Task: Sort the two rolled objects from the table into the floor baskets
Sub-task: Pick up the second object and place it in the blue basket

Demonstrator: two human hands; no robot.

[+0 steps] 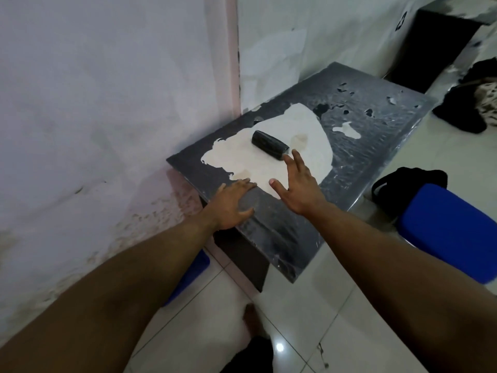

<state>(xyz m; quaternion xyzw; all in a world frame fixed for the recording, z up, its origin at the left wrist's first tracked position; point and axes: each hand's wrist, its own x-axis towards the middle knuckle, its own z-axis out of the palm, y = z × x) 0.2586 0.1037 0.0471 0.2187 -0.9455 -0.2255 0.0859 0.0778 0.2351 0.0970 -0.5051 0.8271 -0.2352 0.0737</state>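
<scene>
One black rolled object point(269, 143) lies on its side on the worn white patch of the dark low table point(376, 135). My right hand point(298, 184) hovers just in front of the roll, fingers spread, fingertips close to its near end, holding nothing. My left hand point(232, 204) rests flat and open on the table's near left corner. A blue basket point(451, 230) stands on the floor to the right of the table. Another blue basket point(191, 275) shows partly under my left forearm by the wall. I see no second roll.
The wall point(107, 103) runs close along the table's left side. A black bag point(408, 179) sits behind the right basket. Dark clothes point(468, 103) are piled on the floor at far right, with a black cabinet point(435, 47) behind. My bare foot point(252, 319) stands on the white tiles.
</scene>
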